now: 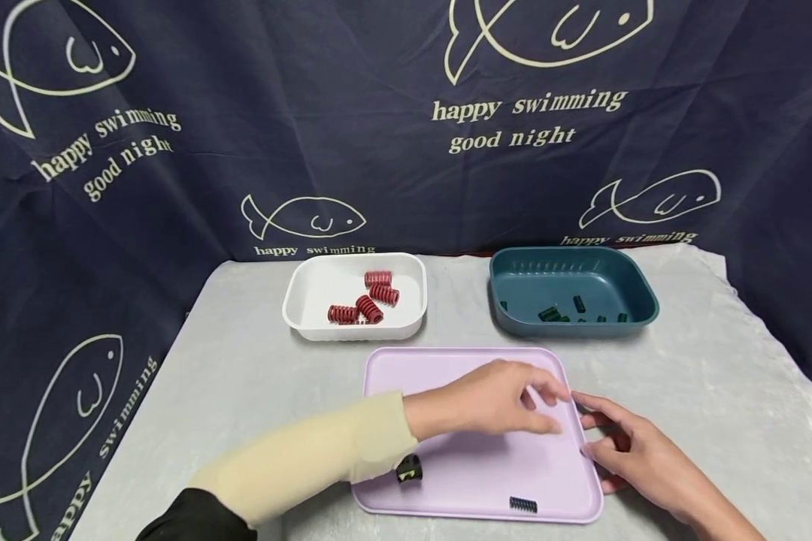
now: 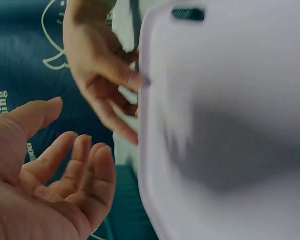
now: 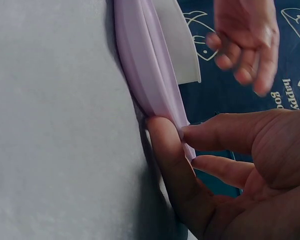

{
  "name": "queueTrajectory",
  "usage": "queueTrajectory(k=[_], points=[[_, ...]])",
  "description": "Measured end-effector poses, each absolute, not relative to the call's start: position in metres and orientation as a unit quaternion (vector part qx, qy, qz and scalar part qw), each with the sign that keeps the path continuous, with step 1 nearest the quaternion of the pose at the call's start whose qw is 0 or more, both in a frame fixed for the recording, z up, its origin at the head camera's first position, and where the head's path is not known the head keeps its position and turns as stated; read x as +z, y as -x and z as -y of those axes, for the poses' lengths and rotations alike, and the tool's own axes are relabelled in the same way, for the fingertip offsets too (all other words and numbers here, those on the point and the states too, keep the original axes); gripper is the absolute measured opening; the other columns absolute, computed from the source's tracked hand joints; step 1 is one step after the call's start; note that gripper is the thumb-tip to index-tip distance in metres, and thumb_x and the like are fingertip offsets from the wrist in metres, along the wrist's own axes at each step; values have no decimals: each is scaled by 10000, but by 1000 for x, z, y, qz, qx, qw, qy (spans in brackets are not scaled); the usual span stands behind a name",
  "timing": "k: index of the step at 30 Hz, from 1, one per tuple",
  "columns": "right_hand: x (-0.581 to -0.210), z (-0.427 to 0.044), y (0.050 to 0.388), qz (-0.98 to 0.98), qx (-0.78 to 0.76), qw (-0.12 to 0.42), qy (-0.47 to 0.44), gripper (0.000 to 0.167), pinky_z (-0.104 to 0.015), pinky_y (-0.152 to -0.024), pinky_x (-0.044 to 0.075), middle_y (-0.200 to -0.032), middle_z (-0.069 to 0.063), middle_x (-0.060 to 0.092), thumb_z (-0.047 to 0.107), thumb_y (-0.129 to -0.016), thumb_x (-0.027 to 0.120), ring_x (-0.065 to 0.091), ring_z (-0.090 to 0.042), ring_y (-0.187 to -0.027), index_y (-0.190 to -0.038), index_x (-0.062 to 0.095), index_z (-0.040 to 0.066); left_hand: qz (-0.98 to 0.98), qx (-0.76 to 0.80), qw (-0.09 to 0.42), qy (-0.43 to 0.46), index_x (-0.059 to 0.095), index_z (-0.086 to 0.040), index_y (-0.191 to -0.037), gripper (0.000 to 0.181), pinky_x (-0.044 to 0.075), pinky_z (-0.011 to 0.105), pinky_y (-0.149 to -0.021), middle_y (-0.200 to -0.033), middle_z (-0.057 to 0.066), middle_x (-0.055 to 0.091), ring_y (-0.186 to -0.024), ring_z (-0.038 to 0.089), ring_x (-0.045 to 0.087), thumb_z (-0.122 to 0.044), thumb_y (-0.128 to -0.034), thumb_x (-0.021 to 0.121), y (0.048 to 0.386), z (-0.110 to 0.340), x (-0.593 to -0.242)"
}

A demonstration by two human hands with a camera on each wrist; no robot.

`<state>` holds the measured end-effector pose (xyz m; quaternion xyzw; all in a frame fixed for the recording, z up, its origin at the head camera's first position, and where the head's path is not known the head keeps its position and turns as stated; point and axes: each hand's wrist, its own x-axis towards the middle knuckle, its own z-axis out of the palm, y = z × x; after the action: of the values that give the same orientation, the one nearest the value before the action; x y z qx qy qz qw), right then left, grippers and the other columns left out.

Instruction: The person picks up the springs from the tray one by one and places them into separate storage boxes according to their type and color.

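Note:
A lilac tray (image 1: 474,481) lies on the grey cloth, with a small dark green coil spring (image 1: 523,504) near its front edge. My right hand (image 1: 639,451) holds the tray's right rim; in the right wrist view its thumb and fingers (image 3: 165,137) pinch that edge. Above the tray's right half hovers my left hand (image 1: 494,398), fingers loosely bent and apart, holding nothing. The left wrist view shows this left hand (image 2: 64,185) beside the tray (image 2: 230,75). A black object with a yellowish mark (image 1: 409,469) shows below the cream sleeve; its kind is unclear.
Behind the tray stand a white bin (image 1: 304,297) with several red coil springs (image 1: 368,308) and a teal bin (image 1: 571,328) with several dark green springs (image 1: 549,314). A navy curtain (image 1: 406,150) with fish prints hangs at the back and sides of the table.

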<state>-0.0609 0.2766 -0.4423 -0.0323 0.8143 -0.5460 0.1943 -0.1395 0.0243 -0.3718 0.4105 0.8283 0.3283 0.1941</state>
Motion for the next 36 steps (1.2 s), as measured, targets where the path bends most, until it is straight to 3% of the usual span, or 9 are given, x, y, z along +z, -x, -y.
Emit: queueTrajectory(k=[7,18,30,36], points=[[-442,-276,60,-811,-549,198,32,729,-421,-574,627,-1323,-317,516,-13,-930,677,695,-198,-845,-1568,325,-32,-821,309,258,-405,750,-183,-1209,319,473,62,-698,-985,-174,711,-763,-139,578,-279,-911,815,113,-4,-392],[-440,-275,61,-818,-538,204,17,738,-415,-578,627,-1321,-297,516,-16,-918,685,682,-222,-835,-1569,339,-16,-821,305,263,-405,753,-209,-1234,360,459,47,-730,-1001,-212,693,-815,-145,565,-275,-890,837,89,12,-414],[-440,-275,61,-812,-546,207,19,749,-424,-580,629,-1326,-314,509,-20,-917,686,691,-231,-848,-1571,322,-28,-812,347,288,-371,778,-182,-1184,287,520,88,-582,-858,-215,749,-614,-182,576,-191,-901,823,74,6,-414],[-439,-274,61,-816,-540,206,11,751,-422,-577,628,-1321,-309,516,-27,-910,684,687,-237,-845,-1570,326,-25,-819,331,281,-375,792,-200,-1138,270,501,66,-604,-781,-249,720,-563,-163,564,-196,-873,847,72,2,-414]])
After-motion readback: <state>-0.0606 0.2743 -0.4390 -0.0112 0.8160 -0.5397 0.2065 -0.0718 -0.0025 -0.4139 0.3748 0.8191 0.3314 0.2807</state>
